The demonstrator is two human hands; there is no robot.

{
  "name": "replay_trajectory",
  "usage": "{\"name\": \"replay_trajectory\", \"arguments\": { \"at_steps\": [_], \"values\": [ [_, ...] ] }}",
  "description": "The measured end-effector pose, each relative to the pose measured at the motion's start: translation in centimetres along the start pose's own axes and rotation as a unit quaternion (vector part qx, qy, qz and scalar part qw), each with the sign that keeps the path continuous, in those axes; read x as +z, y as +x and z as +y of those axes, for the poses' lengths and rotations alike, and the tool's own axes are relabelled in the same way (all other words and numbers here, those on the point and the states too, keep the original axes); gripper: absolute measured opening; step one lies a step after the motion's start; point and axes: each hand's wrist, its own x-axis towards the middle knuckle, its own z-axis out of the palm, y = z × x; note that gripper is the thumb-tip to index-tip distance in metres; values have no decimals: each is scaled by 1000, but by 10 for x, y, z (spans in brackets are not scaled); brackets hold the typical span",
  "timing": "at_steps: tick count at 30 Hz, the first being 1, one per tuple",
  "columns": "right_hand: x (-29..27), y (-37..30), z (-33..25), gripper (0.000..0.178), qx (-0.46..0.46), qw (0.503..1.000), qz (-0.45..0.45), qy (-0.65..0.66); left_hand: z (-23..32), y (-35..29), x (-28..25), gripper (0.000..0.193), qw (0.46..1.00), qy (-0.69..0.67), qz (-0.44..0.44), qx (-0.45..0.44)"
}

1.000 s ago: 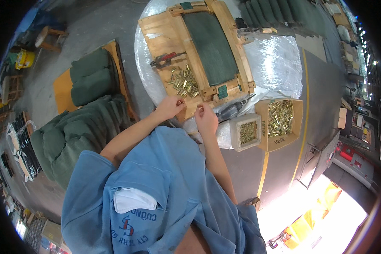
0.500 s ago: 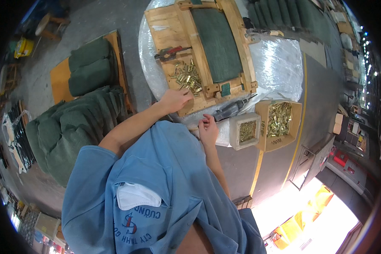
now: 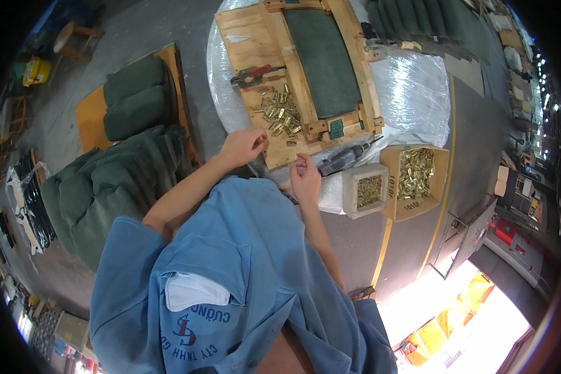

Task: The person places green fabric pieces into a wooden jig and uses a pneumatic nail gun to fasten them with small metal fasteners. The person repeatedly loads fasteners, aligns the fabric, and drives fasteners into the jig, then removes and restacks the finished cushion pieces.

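My left hand (image 3: pixel 244 148) is at the near left edge of a plywood board (image 3: pixel 246 53), fingers curled, beside a pile of small brass-coloured metal pieces (image 3: pixel 282 112). Whether anything is between its fingers I cannot make out. Just off the board's near edge is my right hand (image 3: pixel 305 179), its fingers bent together; what they hold, if anything, is too small to tell. A wooden frame (image 3: pixel 349 28) around a dark green padded panel (image 3: pixel 324 65) lies on the board's right part. A red and black hand tool (image 3: pixel 257 75) lies beyond the pile.
Right of my right hand lies a dark power drill (image 3: pixel 343 160). Past it stand a small pale box (image 3: pixel 349 202) of tiny fasteners and a cardboard box (image 3: pixel 417 206) of brass-coloured pieces. Green cushions (image 3: pixel 140 93) are stacked at left, with more green padded pieces (image 3: pixel 112 187) nearer.
My left hand has drawn back left from the near edge of the pile. My right hand has risen slightly toward the board's near edge. The pile looks a little more spread.
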Motion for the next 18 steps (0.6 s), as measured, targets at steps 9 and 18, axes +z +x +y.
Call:
{"name": "replay_trajectory", "arguments": {
  "at_steps": [9, 18],
  "values": [
    [3, 40, -3, 38, 34, 990, -15, -137, 6, 7, 8, 24, 999, 9, -53, -5],
    [-42, -12, 50, 28, 35, 996, 85, 12, 133, 19, -3, 7, 947, -315, -62, -19]
  ]
}}
